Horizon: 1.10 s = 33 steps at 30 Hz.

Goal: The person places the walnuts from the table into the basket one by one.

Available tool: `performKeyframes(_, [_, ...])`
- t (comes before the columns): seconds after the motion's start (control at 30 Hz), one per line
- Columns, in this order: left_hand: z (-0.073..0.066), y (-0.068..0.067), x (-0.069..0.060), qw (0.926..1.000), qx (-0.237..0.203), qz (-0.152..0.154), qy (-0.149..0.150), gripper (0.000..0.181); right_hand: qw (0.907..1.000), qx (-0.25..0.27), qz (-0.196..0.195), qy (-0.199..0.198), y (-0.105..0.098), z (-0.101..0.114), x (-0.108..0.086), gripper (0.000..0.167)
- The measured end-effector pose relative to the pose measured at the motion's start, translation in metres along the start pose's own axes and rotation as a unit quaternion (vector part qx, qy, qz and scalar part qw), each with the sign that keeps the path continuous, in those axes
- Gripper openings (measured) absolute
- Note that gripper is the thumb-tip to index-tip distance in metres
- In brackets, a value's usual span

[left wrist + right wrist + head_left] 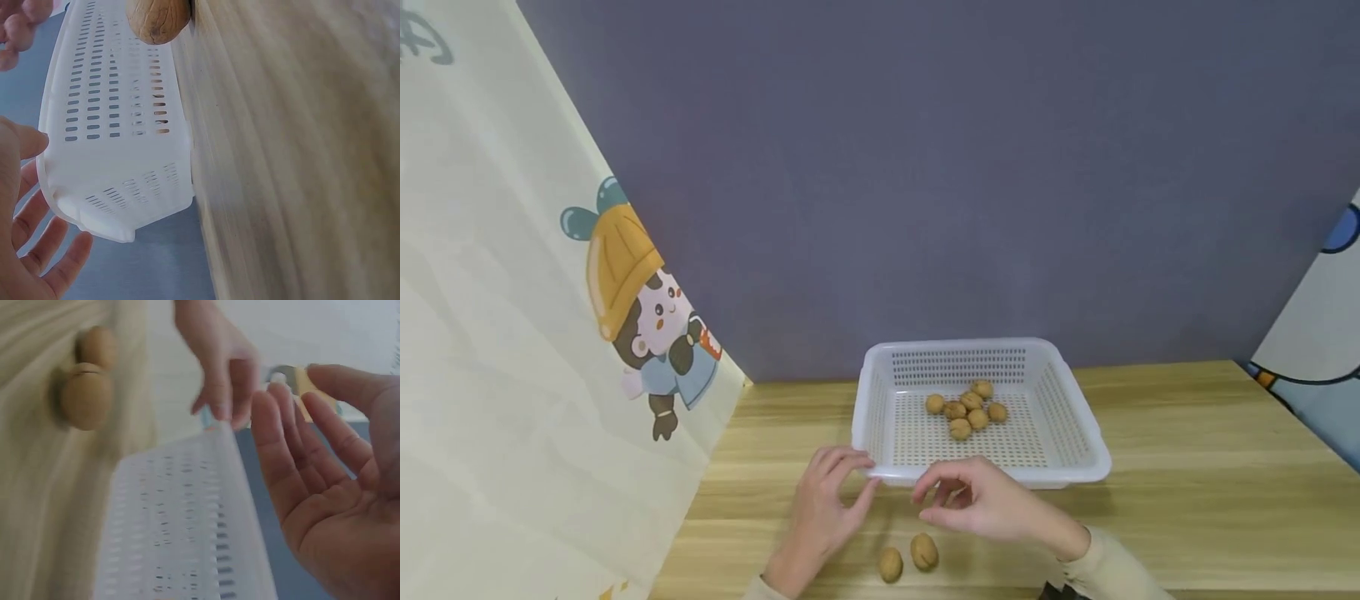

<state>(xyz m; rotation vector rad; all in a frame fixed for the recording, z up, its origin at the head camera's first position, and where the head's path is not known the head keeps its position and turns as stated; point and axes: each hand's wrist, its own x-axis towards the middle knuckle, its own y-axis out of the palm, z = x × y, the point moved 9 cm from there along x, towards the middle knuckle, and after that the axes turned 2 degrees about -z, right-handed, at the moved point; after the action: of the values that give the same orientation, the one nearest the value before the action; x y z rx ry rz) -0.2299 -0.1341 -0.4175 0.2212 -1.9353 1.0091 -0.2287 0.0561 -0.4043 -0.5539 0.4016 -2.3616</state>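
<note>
A white plastic basket [1078, 467] with slotted walls stands on the wooden table. Several walnuts [960, 429] lie together inside it. At the basket's near left corner, my left hand [826, 508] holds the rim, thumb on the near side and fingers round the corner; the left wrist view shows the thumb tip on the rim. My right hand [981, 504] hovers by the near rim, fingers loosely bent, and its palm [337, 531] is bare in the right wrist view. Between my forearms, two walnuts lie on the table, a left walnut [891, 565] and a right walnut [924, 552].
The wooden table [1187, 467] extends to both sides of the basket. A dark grey-blue panel [925, 183] rises behind it. At the left hangs a pale sheet [497, 333] with a cartoon figure, and another printed sheet [1315, 317] borders the right.
</note>
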Motion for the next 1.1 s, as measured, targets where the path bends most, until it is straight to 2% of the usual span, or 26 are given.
performKeyframes(0.17, [-0.001, 0.001, -0.001, 1.0, -0.001, -0.006, 0.006, 0.027, 0.9981, -0.047, 0.01, -0.038, 0.023, -0.006, -0.004, 0.024])
performKeyframes(0.37, [-0.002, 0.002, -0.001, 1.0, 0.0, -0.001, 0.004, 0.027, 0.9923, -0.103, 0.035, -0.06, 0.044, -0.017, -0.012, 0.025])
performKeyframes(0.47, [-0.001, 0.001, -0.001, 1.0, 0.001, 0.001, 0.001, 0.027, 0.9908, -0.113, 0.051, -0.053, 0.051, -0.026, -0.015, 0.029])
performKeyframes(0.67, [0.0, 0.0, -0.001, 1.0, 0.002, 0.002, 0.001, 0.027, 0.9895, -0.127, 0.068, -0.013, 0.06, -0.045, -0.019, 0.042])
performKeyframes(0.9, [-0.002, -0.001, -0.002, 1.0, 0.004, 0.0, 0.0, 0.028, 0.9883, -0.136, 0.069, -0.008, 0.061, -0.053, -0.021, 0.035])
performKeyframes(1.1, [-0.002, 0.0, -0.001, 0.9999, 0.004, 0.007, -0.007, 0.027, 0.991, -0.117, 0.06, 0.023, 0.057, -0.062, -0.021, 0.033])
